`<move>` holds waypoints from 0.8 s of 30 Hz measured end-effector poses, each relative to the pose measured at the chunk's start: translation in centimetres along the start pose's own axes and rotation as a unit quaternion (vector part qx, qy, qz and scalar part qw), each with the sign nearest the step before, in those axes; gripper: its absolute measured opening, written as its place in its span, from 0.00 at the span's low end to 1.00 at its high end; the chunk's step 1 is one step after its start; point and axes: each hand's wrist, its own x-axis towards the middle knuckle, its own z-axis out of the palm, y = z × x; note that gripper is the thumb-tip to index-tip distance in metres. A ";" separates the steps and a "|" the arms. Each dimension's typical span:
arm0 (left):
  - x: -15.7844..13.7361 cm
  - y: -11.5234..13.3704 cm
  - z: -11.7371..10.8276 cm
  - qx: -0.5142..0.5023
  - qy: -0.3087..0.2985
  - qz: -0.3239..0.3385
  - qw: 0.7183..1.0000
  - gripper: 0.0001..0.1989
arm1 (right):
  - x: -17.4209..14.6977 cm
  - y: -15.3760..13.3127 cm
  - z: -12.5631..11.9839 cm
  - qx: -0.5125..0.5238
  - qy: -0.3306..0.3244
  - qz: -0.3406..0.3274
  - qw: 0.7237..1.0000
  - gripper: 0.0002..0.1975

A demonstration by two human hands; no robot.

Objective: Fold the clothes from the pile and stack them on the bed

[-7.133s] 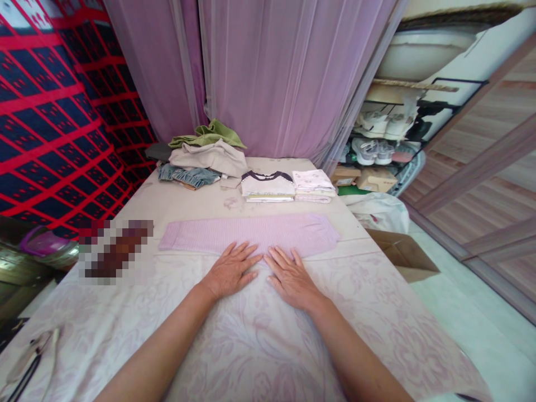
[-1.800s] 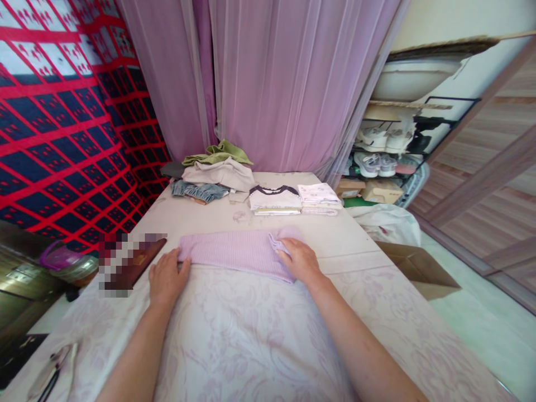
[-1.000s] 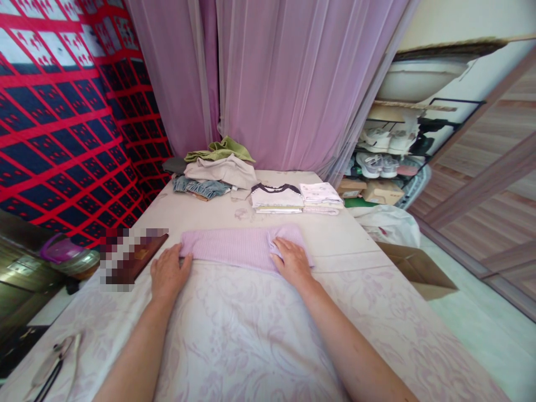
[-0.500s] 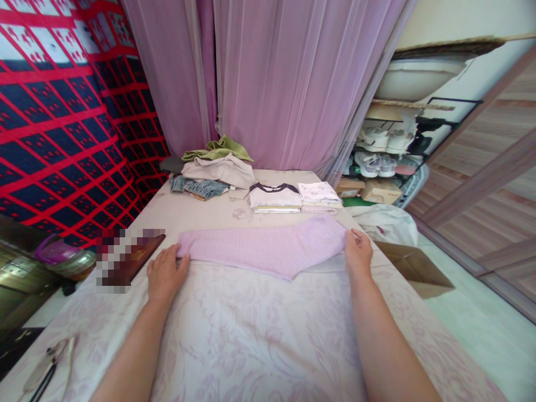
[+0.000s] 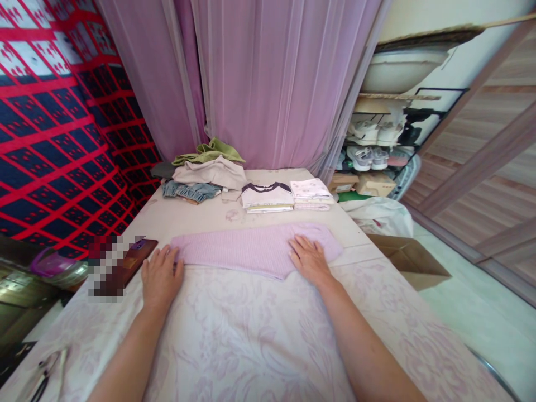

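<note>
Lilac ribbed trousers, folded lengthwise, lie flat across the bed, narrow leg end at the left and wide waist end at the right. My left hand rests at the leg end with its fingers stretched out. On the upper part, near the crotch point, my right hand lies palm down with fingers spread. Beyond the trousers sit a folded white top with a dark collar and a small stack of folded light clothes beside it.
A loose clothes pile lies at the far left of the bed. Near my left hand is a brown phone case, partly blurred out. A cardboard box and a shoe rack stand off the right edge; a cable lies front left.
My right hand has let go of the waist end's right corner and moved left onto the fabric, now flat. The left hand stays at the leg end. The view has shifted slightly.
</note>
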 end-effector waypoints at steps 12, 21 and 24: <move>-0.3 3.3 -0.3 -0.031 -0.023 0.043 0.998 0.20 | -1.8 -1.4 0.0 0.013 -0.077 -0.053 0.996 0.26; -3.6 13.6 -1.0 -0.217 -0.149 0.314 0.912 0.18 | 1.7 5.7 -3.2 -0.022 0.091 0.262 0.960 0.26; -4.0 16.4 -0.9 -0.237 -0.173 0.341 0.893 0.20 | 3.0 7.3 -3.9 -0.022 -0.014 0.307 0.951 0.26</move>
